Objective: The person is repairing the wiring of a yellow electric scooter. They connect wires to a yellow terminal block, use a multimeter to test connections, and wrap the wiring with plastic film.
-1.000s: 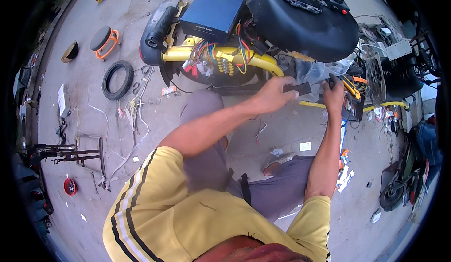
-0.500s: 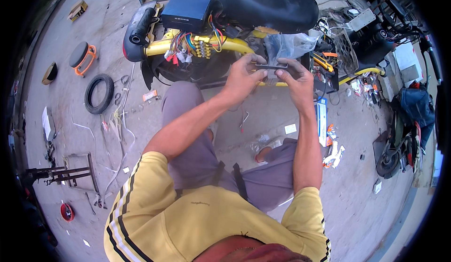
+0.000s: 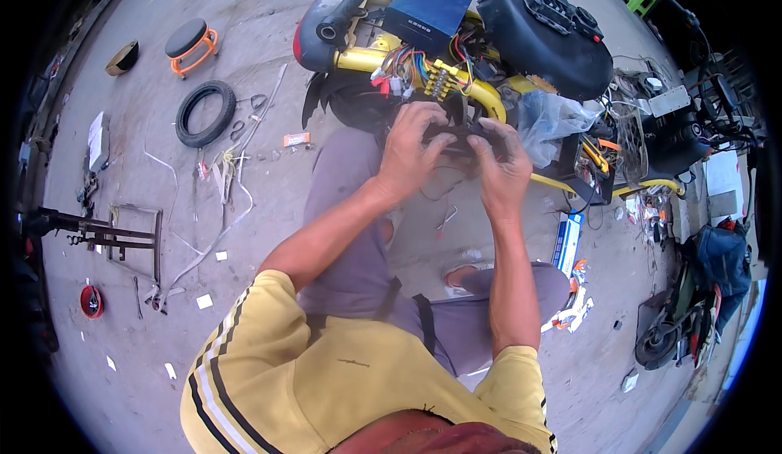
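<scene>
My left hand (image 3: 413, 151) and my right hand (image 3: 503, 169) face each other in front of the yellow scooter frame (image 3: 489, 100). Their fingers and thumbs curl around the two ends of a thin, dark, flat piece (image 3: 460, 138). It blends into the dark parts behind it, so its outline is hard to make out. Just beyond my left fingers, a bundle of coloured wires with white and red plugs (image 3: 399, 71) hangs at a row of yellow terminals (image 3: 441, 81). A blue box (image 3: 433, 2) rests above the wires, beside a black seat (image 3: 542, 39).
A clear plastic bag (image 3: 554, 124) and a tray of tools (image 3: 593, 157) lie right of my hands. On the floor at left are a tyre (image 3: 205, 114), an orange-legged stool (image 3: 191, 45) and a metal frame (image 3: 134, 242). A parked scooter (image 3: 664, 336) stands far right.
The view has swung, so the scooter parts now appear further right and lower. Both hands remain facing each other around the dark piece, which is tilted differently and harder to see.
</scene>
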A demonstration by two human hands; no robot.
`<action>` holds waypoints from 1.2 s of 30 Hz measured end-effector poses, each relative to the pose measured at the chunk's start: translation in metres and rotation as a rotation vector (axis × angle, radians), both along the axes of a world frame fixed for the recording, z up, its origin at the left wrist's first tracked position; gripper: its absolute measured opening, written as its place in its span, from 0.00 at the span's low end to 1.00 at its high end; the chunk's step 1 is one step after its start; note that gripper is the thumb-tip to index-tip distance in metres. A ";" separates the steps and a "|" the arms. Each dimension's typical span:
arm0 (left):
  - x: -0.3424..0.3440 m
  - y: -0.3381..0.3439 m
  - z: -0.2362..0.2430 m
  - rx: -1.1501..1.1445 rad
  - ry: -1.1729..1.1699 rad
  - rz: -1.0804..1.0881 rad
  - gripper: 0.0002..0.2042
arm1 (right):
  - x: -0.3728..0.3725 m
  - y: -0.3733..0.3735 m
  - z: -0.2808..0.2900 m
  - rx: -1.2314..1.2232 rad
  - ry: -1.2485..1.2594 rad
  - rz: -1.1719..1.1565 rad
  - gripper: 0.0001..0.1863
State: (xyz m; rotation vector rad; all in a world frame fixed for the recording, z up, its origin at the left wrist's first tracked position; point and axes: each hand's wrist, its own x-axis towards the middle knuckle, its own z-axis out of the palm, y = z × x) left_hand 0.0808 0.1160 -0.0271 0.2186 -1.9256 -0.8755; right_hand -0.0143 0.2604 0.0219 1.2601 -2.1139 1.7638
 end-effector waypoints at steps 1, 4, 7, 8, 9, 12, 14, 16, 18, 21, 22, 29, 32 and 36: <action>0.003 -0.005 0.000 0.075 -0.007 -0.031 0.19 | 0.002 -0.007 0.001 -0.013 -0.053 0.015 0.17; 0.010 -0.017 0.000 0.054 -0.071 -0.053 0.16 | 0.000 -0.023 -0.005 0.005 -0.011 0.062 0.19; 0.006 -0.028 -0.008 0.002 -0.112 -0.052 0.14 | -0.004 -0.031 -0.018 -0.082 -0.249 0.082 0.23; 0.004 -0.027 -0.012 0.124 -0.103 -0.047 0.13 | -0.007 -0.033 -0.023 -0.077 -0.277 0.061 0.25; 0.002 -0.028 -0.015 0.246 -0.092 -0.042 0.13 | -0.012 -0.035 -0.028 -0.070 -0.305 0.041 0.26; -0.005 -0.039 -0.008 0.210 -0.062 0.005 0.16 | -0.031 -0.033 -0.040 0.001 -0.428 0.060 0.29; -0.007 -0.043 -0.004 0.183 -0.097 0.006 0.14 | -0.037 -0.038 -0.042 0.050 -0.479 0.112 0.31; -0.009 -0.048 0.000 0.076 -0.117 0.039 0.14 | -0.038 -0.043 -0.042 0.089 -0.487 0.167 0.33; -0.012 -0.054 0.004 -0.113 -0.122 0.098 0.16 | -0.038 -0.047 -0.045 0.108 -0.507 0.229 0.34; -0.010 -0.054 0.019 -0.027 -0.261 0.128 0.20 | -0.044 -0.059 -0.061 0.047 -0.592 0.297 0.33; -0.010 -0.057 0.017 -0.062 -0.252 0.135 0.21 | -0.041 -0.061 -0.065 0.016 -0.634 0.306 0.33; -0.009 -0.058 0.017 0.015 -0.253 0.092 0.19 | -0.044 -0.073 -0.070 -0.031 -0.756 0.413 0.27; -0.004 -0.065 0.012 0.114 -0.229 0.033 0.18 | -0.042 -0.076 -0.065 -0.086 -0.685 0.423 0.24; -0.007 -0.070 0.010 0.035 -0.286 0.014 0.17 | -0.045 -0.073 -0.068 -0.140 -0.703 0.399 0.23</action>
